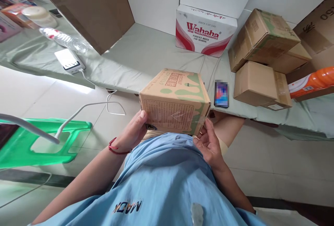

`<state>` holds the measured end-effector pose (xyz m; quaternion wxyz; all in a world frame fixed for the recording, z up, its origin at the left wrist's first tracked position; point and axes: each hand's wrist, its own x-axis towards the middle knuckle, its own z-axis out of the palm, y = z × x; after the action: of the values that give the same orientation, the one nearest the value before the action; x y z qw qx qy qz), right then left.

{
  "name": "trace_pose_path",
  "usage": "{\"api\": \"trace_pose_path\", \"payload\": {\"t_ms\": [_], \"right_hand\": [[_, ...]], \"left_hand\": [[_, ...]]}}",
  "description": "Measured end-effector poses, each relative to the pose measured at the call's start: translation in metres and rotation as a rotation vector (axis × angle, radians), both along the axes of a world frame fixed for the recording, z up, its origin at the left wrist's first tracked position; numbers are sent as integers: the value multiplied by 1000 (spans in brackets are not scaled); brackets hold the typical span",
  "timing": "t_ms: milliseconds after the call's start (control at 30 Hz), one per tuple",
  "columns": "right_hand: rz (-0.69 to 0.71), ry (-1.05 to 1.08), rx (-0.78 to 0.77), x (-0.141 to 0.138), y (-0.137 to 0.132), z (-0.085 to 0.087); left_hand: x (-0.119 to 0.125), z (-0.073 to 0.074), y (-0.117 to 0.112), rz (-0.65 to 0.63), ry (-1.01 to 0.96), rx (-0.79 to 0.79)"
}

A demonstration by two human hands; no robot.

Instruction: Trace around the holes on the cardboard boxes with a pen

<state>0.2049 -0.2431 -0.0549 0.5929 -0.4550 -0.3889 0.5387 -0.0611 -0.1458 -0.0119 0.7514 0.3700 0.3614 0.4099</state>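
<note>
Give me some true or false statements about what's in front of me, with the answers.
1. The left hand and the right hand both touch the carton. True.
2. The phone lies on top of the carton. False: it lies on the table, right of the carton.
3. The Wahaha box stands at the back of the table. True.
4. The bottle stands upright. False: it lies on its side.
5. The red band is on the right wrist. False: it is on the left wrist.
</note>
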Motion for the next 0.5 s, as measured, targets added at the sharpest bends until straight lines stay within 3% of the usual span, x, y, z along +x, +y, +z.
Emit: {"api": "trace_pose_path", "payload": {"t_ms": [100, 233, 400, 500], "right_hand": [[-5, -145, 86, 4, 3, 0], [-140, -358, 174, 17, 21, 13], [-262, -446, 183, 21, 53, 35], [-306, -565, 255, 21, 67, 36]], "left_hand": [[0, 13, 0, 29, 58, 151], [-1, 28, 2, 11, 62, 301], [7, 27, 8, 101, 110, 470], [9, 24, 12, 101, 141, 537]]}}
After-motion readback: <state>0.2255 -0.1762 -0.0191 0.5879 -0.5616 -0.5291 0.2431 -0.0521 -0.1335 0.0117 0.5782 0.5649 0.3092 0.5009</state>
